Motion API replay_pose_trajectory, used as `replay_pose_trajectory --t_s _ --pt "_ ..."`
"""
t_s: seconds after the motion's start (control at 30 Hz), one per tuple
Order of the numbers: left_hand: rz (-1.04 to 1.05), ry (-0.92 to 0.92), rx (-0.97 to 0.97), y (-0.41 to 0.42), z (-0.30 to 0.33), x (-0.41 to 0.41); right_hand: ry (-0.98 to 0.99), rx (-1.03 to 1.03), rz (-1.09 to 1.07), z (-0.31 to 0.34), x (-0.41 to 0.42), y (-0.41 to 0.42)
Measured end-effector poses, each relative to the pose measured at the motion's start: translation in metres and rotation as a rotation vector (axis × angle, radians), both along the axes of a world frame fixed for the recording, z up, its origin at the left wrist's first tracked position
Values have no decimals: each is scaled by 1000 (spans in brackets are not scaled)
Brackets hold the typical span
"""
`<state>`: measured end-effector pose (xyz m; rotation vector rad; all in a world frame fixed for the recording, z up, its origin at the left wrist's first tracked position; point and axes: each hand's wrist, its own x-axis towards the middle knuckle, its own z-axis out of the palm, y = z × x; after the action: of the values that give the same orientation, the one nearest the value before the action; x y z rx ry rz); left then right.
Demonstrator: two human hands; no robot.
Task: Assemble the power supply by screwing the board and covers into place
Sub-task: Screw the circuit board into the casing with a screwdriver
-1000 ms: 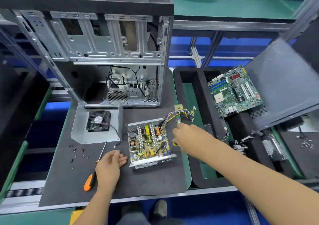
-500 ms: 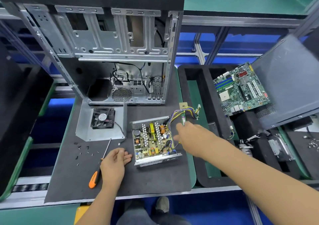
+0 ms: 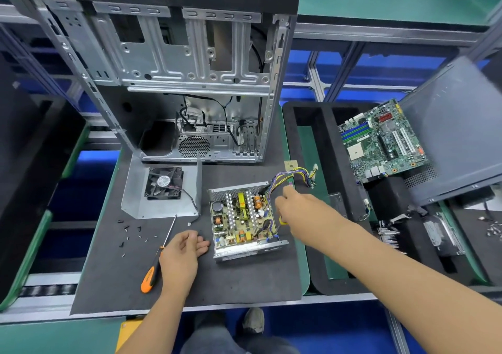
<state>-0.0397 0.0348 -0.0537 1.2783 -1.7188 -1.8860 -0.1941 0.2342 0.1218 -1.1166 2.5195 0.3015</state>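
The open power supply (image 3: 245,219) lies on the dark mat, its board with coils and heat sinks exposed. Its coloured wire bundle (image 3: 294,173) trails off to the upper right. My right hand (image 3: 294,207) reaches over the unit's right edge with curled fingers and grips the wires where they leave the box; a yellow loop shows under the palm. My left hand (image 3: 184,250) rests relaxed on the mat left of the unit, holding nothing. An orange-handled screwdriver (image 3: 152,272) lies right beside it. The grey cover plate with a black fan (image 3: 163,188) lies further back left.
Several small black screws (image 3: 130,235) are scattered left of the screwdriver. An open computer case (image 3: 190,82) stands behind. A small chip (image 3: 290,165) lies by the wires. On the right, a foam tray (image 3: 326,163) holds a motherboard (image 3: 380,142) and a grey side panel (image 3: 456,136).
My right hand has shifted a little further along the wire bundle at the unit's right edge. The left hand and screwdriver stay where they were.
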Motion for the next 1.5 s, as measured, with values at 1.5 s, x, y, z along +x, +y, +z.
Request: replay_pose_trajectory --t_s 1.5 --pt "5 18 -3 2 2 0 79 119 58 2 -4 -3"
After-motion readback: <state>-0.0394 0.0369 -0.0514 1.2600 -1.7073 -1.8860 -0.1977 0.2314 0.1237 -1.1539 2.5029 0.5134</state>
